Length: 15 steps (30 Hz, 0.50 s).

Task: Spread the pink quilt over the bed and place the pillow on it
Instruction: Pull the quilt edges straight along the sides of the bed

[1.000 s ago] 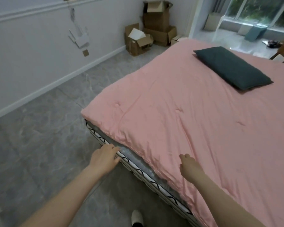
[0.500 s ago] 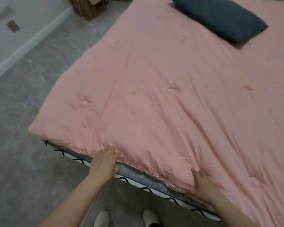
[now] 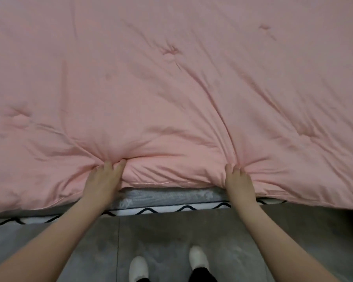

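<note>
Grey floor, bed [image 3: 171, 197]; left hand [image 3: 102, 182], right hand [image 3: 239, 183], each grip clutching pink quilt [image 3: 171, 88]

Left hand [image 3: 102, 181]: off grey mattress side [image 3: 167, 197], now on near edge of pink padded fabric quilt [image 3: 171, 98], fingers dug into bunched fold. Right hand [image 3: 239, 181]: likewise advanced onto quilt edge, fingers pressed into fold. Quilt: fresh creases radiating from both hands. View tipped down and nearer; dark teal pillow, cardboard boxes, wall out of frame.
</note>
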### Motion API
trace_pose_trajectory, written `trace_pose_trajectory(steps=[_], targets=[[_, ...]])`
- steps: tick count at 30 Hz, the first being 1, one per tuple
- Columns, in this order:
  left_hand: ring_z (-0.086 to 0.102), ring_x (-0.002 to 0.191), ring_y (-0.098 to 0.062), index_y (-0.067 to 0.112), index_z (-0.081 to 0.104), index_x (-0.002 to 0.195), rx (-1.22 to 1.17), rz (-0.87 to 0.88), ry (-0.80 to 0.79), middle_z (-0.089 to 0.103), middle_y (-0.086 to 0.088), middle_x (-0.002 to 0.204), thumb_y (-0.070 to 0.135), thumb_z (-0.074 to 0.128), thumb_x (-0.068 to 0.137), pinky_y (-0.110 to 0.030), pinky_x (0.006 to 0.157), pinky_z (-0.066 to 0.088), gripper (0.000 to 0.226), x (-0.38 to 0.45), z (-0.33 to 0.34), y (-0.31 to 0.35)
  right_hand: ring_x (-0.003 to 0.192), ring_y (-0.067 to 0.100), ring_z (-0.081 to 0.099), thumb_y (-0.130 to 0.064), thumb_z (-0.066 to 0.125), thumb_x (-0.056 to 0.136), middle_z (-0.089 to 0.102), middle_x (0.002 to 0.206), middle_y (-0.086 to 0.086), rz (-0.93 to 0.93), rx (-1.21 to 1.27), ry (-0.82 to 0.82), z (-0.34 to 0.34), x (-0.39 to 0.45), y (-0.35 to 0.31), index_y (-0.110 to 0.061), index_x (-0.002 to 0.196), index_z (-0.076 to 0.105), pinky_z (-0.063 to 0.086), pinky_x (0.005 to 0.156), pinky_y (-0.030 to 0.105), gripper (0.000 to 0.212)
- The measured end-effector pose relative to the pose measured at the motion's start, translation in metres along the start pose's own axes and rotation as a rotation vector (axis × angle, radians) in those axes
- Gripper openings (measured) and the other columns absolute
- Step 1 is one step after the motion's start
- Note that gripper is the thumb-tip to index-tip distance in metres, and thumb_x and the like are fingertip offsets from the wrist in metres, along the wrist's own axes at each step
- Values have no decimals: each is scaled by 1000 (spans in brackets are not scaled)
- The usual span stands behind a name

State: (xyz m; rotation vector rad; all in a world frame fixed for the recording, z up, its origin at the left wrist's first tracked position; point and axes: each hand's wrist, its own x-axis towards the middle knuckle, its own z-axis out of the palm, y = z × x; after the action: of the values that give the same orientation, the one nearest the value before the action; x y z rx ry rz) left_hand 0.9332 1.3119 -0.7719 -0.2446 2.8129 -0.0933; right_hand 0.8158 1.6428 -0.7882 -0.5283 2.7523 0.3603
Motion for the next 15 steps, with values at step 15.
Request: trace_pose_trajectory(steps=[15], targets=[[53,55,-38,4,51,81,-166,-244,111,47,-19,71,-8,76,47,-31,45,29,44,-125,-39,6,37,19,52,-7,33,58,51,47,1,-144,16,416,-50,-79,8,-8,84,45,32,30,19,29]])
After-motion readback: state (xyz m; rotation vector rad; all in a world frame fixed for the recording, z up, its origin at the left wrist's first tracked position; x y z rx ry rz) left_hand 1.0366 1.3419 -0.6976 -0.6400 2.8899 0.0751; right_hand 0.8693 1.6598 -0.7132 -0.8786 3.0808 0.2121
